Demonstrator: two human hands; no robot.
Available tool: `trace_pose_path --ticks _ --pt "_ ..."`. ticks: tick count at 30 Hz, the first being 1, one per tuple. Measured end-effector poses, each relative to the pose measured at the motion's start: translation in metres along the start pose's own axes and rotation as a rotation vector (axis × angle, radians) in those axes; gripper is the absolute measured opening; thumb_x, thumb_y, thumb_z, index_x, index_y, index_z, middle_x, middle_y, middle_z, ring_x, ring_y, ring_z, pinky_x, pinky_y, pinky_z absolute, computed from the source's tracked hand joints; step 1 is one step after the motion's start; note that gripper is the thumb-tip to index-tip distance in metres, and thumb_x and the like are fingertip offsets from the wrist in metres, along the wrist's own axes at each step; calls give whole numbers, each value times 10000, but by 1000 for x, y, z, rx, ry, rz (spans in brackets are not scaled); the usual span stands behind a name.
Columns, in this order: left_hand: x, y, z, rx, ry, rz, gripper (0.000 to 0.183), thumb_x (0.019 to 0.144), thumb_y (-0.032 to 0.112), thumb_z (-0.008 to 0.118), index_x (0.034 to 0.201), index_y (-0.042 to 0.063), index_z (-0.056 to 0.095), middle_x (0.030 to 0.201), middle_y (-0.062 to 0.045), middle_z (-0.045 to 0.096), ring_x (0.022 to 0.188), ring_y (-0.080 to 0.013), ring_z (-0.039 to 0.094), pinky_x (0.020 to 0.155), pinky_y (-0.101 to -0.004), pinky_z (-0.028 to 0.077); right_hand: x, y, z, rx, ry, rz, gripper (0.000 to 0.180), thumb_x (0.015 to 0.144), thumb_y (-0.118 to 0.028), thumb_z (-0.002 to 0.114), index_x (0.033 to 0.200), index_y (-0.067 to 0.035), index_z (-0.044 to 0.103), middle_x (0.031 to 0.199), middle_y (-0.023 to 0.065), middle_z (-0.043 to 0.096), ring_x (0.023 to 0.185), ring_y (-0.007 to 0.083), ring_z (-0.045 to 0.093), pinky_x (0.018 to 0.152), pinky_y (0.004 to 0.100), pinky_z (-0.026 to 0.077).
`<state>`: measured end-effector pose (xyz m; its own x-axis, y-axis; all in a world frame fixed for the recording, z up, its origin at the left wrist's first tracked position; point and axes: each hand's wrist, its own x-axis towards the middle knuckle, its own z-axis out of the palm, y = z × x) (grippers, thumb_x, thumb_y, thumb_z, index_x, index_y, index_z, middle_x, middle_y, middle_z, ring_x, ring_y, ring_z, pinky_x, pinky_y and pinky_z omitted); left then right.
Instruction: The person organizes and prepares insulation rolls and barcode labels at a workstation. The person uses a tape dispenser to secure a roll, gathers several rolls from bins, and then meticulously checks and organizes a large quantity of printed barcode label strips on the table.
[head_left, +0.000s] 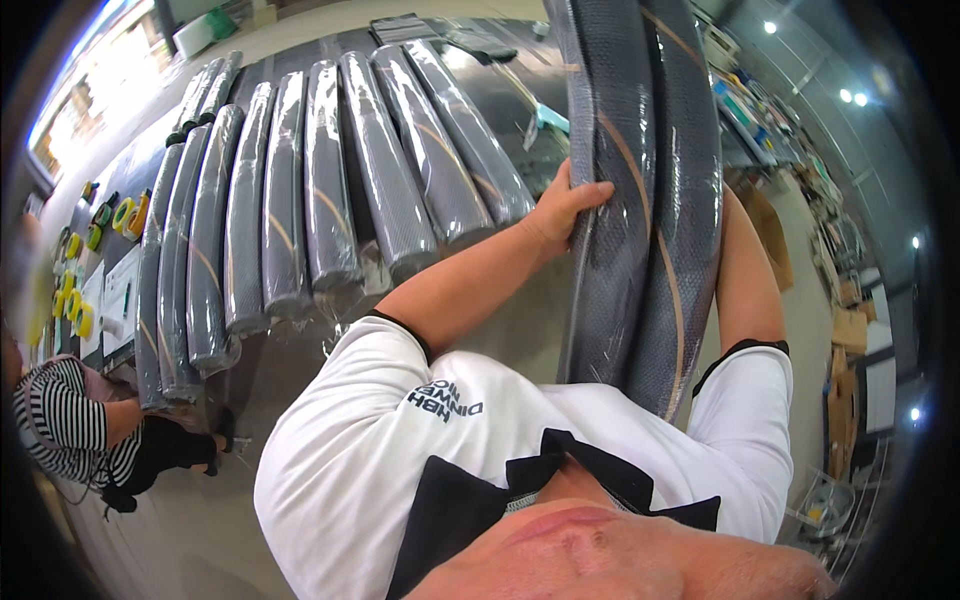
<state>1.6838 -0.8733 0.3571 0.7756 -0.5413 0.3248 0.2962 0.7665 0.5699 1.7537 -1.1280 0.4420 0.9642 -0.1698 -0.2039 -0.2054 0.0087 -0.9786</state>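
Two long rolls of grey textured sheet in clear plastic film, the left roll (619, 225) and the right roll (686, 225), stand before my chest side by side, tan stripes running along them. My left hand (559, 206) grips the outer side of the left roll, its thumb laid over the film. Along the outer side of the right roll runs my right forearm (750, 277); the hand itself is hidden behind that roll. To the left, several similar wrapped rolls (326, 180) lie in a row on a dark table (517, 82), their near ends overhanging its edge.
A light-blue object (551, 118) lies on the table near the held rolls. Yellow tape rolls (73, 304) and paper sheets (120, 296) are at far left, near a co-worker in a striped top (67, 420). Cardboard (847, 334) and other goods line the right side.
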Motion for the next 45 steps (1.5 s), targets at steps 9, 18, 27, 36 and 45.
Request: trace_pose_path --ticks 9,18,27,36,45 --pt "218 12 -203 363 624 -42 718 811 459 663 1335 23 439 1264 -158 546 1128 -294 556 964 -447 448 377 31 -9 -55 -688 335 673 984 -440 426 1491 -67 190 1461 141 333 1228 231 471 1036 378 403" --pt "229 12 -243 1958 868 -491 934 844 577 547 1501 37 160 1535 -273 141 1441 -366 140 1160 -419 163 456 56 11 -622 -447 214 947 685 -430 813 1360 45 348 1278 177 515 1084 274 558 925 441 458" --pt "244 -3 -277 2066 765 -466 806 884 553 488 1447 5 308 1518 -189 281 1430 -341 204 1168 -424 151 487 85 20 -1314 -327 -52 1227 628 -393 797 1520 -79 15 1424 259 368 1334 390 364 1094 427 320" --pt "102 29 -177 2014 266 -272 657 867 304 627 1394 -8 389 1483 -202 325 1388 -366 280 1129 -427 281 405 139 11 -1451 -184 -365 975 794 -692 520 1486 -64 241 1493 260 281 1386 397 288 1111 488 271" --pt "-410 63 5 1718 1213 -361 573 878 272 620 1358 11 451 1350 -184 489 1210 -318 502 990 -385 434 135 178 100 -1195 212 -629 735 784 -456 676 1293 37 482 1296 264 520 1200 432 495 1024 476 386"
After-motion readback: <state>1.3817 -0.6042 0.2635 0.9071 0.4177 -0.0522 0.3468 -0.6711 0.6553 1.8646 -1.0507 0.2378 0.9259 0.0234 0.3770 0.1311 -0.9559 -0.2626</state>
